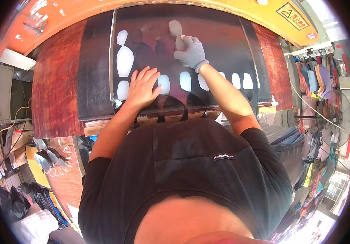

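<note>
Fingers grip gray sole-shaped piece

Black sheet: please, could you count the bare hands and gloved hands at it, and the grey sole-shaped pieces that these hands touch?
Bare left hand: 1
Gloved right hand: 1
Grey sole-shaped piece: 1
Total: 3

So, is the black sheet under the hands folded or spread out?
Spread out: the black sheet lies broad and flat beneath the left hand and right hand, no fold visible.
</note>
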`<action>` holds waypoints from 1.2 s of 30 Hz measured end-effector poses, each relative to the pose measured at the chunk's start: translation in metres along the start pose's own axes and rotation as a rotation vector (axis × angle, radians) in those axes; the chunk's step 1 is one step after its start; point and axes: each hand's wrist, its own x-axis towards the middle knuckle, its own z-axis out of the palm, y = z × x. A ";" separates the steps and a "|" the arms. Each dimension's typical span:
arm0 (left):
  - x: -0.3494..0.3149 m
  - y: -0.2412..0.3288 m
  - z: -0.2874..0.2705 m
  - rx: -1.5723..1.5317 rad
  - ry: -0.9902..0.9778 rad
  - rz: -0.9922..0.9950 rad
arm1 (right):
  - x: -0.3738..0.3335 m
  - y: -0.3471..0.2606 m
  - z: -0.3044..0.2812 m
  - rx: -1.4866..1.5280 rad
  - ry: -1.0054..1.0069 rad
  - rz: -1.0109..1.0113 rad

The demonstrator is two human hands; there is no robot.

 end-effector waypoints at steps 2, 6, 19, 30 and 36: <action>-0.002 0.002 0.000 -0.007 0.002 -0.003 | -0.005 -0.001 0.001 0.033 0.003 0.022; -0.004 0.007 0.002 -0.013 0.009 -0.002 | -0.013 -0.003 0.001 -0.033 0.081 -0.009; -0.074 -0.015 -0.042 -0.076 0.496 -0.015 | -0.082 0.089 -0.087 0.346 0.226 0.067; -0.142 -0.033 -0.002 0.127 0.528 -0.278 | -0.205 0.237 -0.119 -0.141 0.694 0.322; -0.151 -0.029 0.009 0.046 0.520 -0.580 | -0.178 0.203 -0.149 -0.256 0.808 -0.072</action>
